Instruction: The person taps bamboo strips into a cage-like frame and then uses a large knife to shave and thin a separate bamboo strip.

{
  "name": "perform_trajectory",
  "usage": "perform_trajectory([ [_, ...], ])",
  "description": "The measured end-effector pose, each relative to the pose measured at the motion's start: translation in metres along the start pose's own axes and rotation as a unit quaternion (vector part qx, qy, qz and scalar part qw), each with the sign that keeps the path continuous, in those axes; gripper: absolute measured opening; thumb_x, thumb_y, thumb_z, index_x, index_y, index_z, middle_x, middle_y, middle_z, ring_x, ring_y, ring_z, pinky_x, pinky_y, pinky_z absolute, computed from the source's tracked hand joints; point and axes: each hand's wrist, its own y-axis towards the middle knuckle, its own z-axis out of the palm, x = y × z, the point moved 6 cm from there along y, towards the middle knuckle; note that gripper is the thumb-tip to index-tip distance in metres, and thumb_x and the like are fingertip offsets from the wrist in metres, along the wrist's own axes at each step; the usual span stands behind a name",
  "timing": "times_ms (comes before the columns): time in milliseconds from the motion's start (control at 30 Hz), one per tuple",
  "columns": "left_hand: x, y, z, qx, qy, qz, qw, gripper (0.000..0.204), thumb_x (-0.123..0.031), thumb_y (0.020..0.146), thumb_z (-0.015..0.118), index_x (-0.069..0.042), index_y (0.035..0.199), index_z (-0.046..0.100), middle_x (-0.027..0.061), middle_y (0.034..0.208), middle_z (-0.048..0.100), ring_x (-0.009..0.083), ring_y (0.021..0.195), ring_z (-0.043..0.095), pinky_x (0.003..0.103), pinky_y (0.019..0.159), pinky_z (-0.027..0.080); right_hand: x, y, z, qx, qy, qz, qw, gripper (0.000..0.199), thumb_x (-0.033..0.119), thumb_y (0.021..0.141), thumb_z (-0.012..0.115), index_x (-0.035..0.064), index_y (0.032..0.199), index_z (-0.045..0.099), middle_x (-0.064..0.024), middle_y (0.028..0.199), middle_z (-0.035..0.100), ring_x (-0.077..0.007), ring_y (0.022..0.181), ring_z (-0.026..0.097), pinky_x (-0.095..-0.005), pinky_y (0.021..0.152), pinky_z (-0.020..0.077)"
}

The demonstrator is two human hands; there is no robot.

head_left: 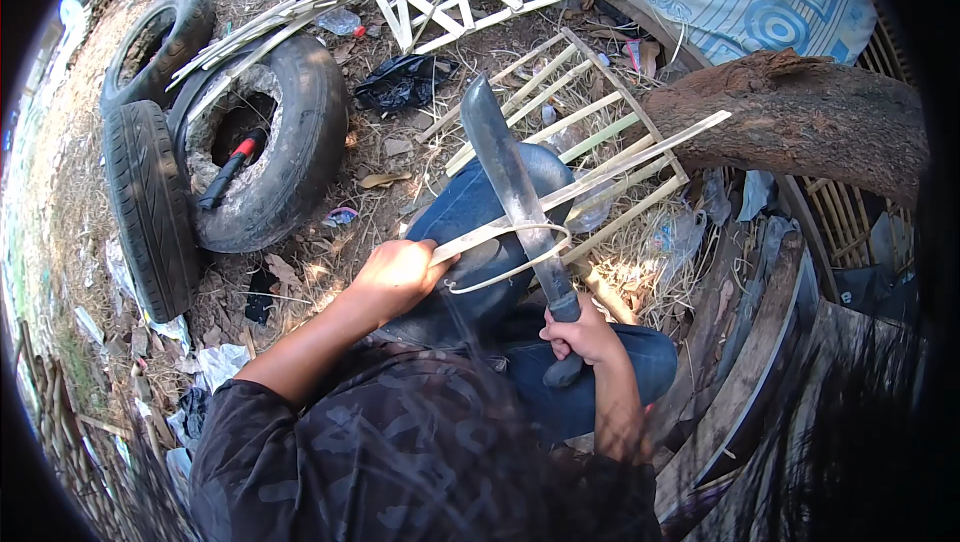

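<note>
My right hand (585, 332) is wrapped round the dark handle of a machete (505, 172), whose broad grey blade points up and to the left. In my left hand (395, 277) I grip one end of a pale bamboo strip (640, 160), which slants away to the upper right over my knee. The blade crosses the strip, and a thin curled shaving (515, 269) loops around at the crossing. Whether the edge is biting into the strip cannot be made out. Beneath both lie my jeans-clad legs (470, 204).
Old tyres (318, 92) stand at the left, one with a red-and-black tool (235, 167) in its hollow. Ahead lie bamboo lattice frames (600, 92) and a black plastic bag (405, 82). A thick log (790, 122) and a blue patterned sheet (770, 2) are at the right.
</note>
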Motion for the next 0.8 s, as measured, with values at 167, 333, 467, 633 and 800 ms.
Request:
perform_trajectory([
  [167,-0.006,-0.001,0.000,-0.028,-0.012,0.018,0.999,0.047,-0.043,0.095,0.048,0.000,0.095,0.064,0.0270,0.087,0.064,0.0450,0.088,0.062,0.051,0.081,0.048,-0.009,0.004,-0.005,-0.094,-0.090,-0.046,0.990,0.011,0.002,0.072,0.065,-0.0001,0.070,0.054,-0.0044,0.057,0.056,-0.0128,0.043,0.052,-0.0300,0.042,0.0432],
  [333,-0.001,-0.001,0.001,-0.033,-0.009,0.019,0.999,0.040,-0.041,0.094,0.052,-0.003,0.097,0.064,0.0259,0.085,0.064,0.0446,0.085,0.061,0.050,0.075,0.048,0.001,0.003,0.005,-0.022,-0.074,-0.034,0.996,0.012,0.001,0.073,0.065,0.0017,0.071,0.053,-0.0038,0.057,0.055,-0.0121,0.043,0.052,-0.0296,0.043,0.0429],
  [467,-0.004,-0.002,0.000,-0.017,-0.012,-0.013,1.000,0.041,-0.042,0.094,0.051,-0.003,0.097,0.065,0.0256,0.085,0.064,0.0441,0.086,0.061,0.049,0.077,0.048,-0.008,0.001,0.015,0.049,0.024,0.012,0.998,0.014,-0.001,0.073,0.066,0.0031,0.073,0.052,-0.0029,0.056,0.053,-0.0117,0.043,0.052,-0.0286,0.041,0.0413],
  [633,-0.008,0.001,0.001,-0.020,-0.010,-0.003,1.000,0.040,-0.041,0.094,0.050,-0.004,0.099,0.065,0.0248,0.086,0.065,0.0431,0.088,0.062,0.048,0.078,0.048,-0.006,-0.001,0.011,-0.097,-0.110,-0.078,0.986,0.014,0.000,0.071,0.066,0.0013,0.075,0.053,-0.0037,0.057,0.054,-0.0121,0.043,0.053,-0.0285,0.041,0.0418],
  [800,-0.004,-0.003,-0.003,-0.030,-0.023,0.004,0.999,0.039,-0.039,0.094,0.050,-0.003,0.097,0.066,0.0243,0.086,0.065,0.0435,0.087,0.062,0.048,0.077,0.048,-0.013,0.001,0.027,0.072,0.028,0.015,0.997,0.015,0.000,0.071,0.067,0.0005,0.076,0.053,-0.0039,0.057,0.054,-0.0126,0.043,0.053,-0.0292,0.041,0.0426],
])
